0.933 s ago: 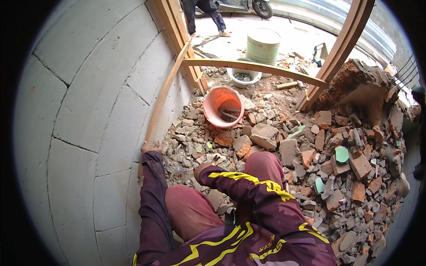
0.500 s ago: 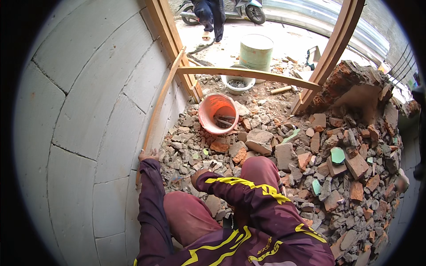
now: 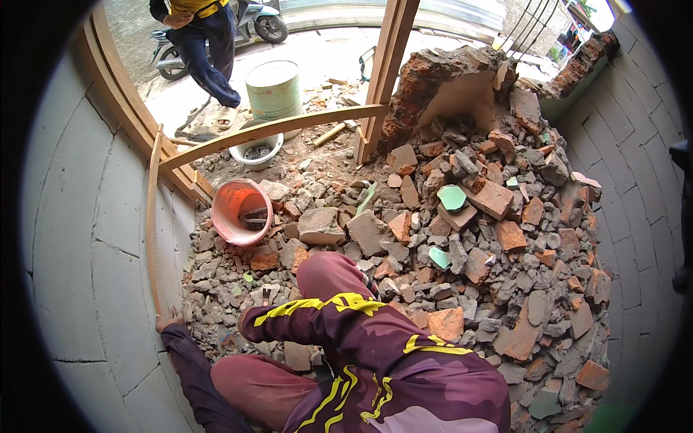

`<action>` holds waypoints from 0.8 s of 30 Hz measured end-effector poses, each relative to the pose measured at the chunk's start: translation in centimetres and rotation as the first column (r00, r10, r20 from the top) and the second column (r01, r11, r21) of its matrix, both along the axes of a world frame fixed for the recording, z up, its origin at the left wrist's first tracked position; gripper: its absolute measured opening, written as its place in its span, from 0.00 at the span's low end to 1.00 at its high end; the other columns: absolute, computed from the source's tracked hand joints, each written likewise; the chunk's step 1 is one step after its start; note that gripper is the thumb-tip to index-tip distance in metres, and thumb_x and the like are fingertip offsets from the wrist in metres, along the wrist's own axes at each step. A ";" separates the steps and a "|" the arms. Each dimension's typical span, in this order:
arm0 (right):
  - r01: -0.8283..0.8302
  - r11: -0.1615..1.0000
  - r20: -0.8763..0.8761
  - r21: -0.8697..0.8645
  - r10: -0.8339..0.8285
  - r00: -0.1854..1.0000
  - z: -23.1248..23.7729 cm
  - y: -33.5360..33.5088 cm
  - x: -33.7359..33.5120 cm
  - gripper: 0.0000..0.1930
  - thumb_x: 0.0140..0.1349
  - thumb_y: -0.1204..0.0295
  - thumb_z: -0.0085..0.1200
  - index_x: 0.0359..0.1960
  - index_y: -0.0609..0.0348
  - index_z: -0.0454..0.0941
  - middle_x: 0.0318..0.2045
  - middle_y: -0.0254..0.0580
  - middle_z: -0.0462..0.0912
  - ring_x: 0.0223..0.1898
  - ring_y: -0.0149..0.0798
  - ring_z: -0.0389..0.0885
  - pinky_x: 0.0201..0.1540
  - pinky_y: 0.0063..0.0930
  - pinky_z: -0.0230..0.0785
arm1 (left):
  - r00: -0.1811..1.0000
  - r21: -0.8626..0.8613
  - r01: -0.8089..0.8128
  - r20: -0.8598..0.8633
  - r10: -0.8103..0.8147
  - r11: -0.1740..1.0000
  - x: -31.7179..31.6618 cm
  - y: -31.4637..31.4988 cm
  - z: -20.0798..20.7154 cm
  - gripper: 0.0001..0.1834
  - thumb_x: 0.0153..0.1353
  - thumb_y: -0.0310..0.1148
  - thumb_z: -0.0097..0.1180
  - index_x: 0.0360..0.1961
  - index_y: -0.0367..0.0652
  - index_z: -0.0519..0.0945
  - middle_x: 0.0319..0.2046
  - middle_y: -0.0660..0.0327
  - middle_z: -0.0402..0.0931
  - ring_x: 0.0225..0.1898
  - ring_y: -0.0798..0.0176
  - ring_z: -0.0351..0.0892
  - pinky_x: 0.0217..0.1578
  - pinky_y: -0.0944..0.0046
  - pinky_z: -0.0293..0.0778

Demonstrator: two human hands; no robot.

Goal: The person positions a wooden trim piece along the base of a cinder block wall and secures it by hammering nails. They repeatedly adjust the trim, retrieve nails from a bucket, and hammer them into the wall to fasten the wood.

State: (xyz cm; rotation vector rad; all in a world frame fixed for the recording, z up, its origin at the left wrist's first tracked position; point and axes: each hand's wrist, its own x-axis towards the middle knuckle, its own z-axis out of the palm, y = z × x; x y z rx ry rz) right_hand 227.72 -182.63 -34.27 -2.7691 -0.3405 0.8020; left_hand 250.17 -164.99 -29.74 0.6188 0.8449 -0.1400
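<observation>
My left hand [image 3: 170, 320] is closed on the lower part of a thin wooden strip [image 3: 153, 238], low beside the grey block wall [image 3: 115, 267]. The strip stands nearly upright along the wall, its top by the crossbar [image 3: 274, 128] of a wooden frame. Over the rubble between my knees, my right hand [image 3: 247, 322] is closed, mostly hidden by its sleeve. A small dark two-pronged end [image 3: 267, 294] shows just past it; the kind of tool cannot be made out. Ahead of both hands an orange bucket [image 3: 224, 211] lies tilted, with some pieces inside.
Broken brick and concrete rubble [image 3: 462, 249] spreads to my right, below a broken wall chunk [image 3: 433, 86]. Beyond the crossbar stand a white basin [image 3: 272, 155] and a pale green drum [image 3: 274, 101]. A person [image 3: 206, 50] stands outside near a motorbike [image 3: 253, 25].
My view has swung right, so things sit further left in the picture. The person outside now shows higher up the body. My left hand stays at the strip, my right over the rubble.
</observation>
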 end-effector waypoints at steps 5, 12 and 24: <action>0.049 0.982 -0.068 -0.183 -0.062 0.996 -1.8 2.1 0.9 0.12 0.49 0.63 0.66 0.36 0.45 0.87 0.33 0.29 0.86 0.34 0.34 0.83 0.34 0.34 0.77 | 1.000 -0.001 -0.010 -0.015 0.010 1.000 -0.1 0.1 0.2 0.36 0.68 0.45 0.47 0.72 0.43 0.50 0.72 0.51 0.49 0.72 0.51 0.52 0.62 0.48 0.67; 0.021 0.998 0.046 -0.057 -0.018 0.999 -5.9 0.1 1.2 0.10 0.46 0.63 0.68 0.32 0.45 0.87 0.30 0.27 0.84 0.32 0.33 0.82 0.31 0.33 0.76 | 0.999 0.012 -0.003 0.037 0.002 1.000 -0.4 -0.2 0.1 0.35 0.68 0.47 0.48 0.71 0.45 0.54 0.72 0.51 0.47 0.72 0.50 0.50 0.63 0.47 0.67; -0.040 0.996 -0.007 -0.080 0.039 0.999 -9.1 1.9 2.5 0.15 0.44 0.57 0.71 0.33 0.45 0.87 0.31 0.27 0.85 0.33 0.35 0.83 0.32 0.37 0.76 | 0.999 -0.044 -0.033 -0.044 0.031 0.998 -0.8 -0.2 0.7 0.38 0.65 0.47 0.52 0.68 0.35 0.55 0.70 0.55 0.54 0.71 0.50 0.52 0.64 0.43 0.64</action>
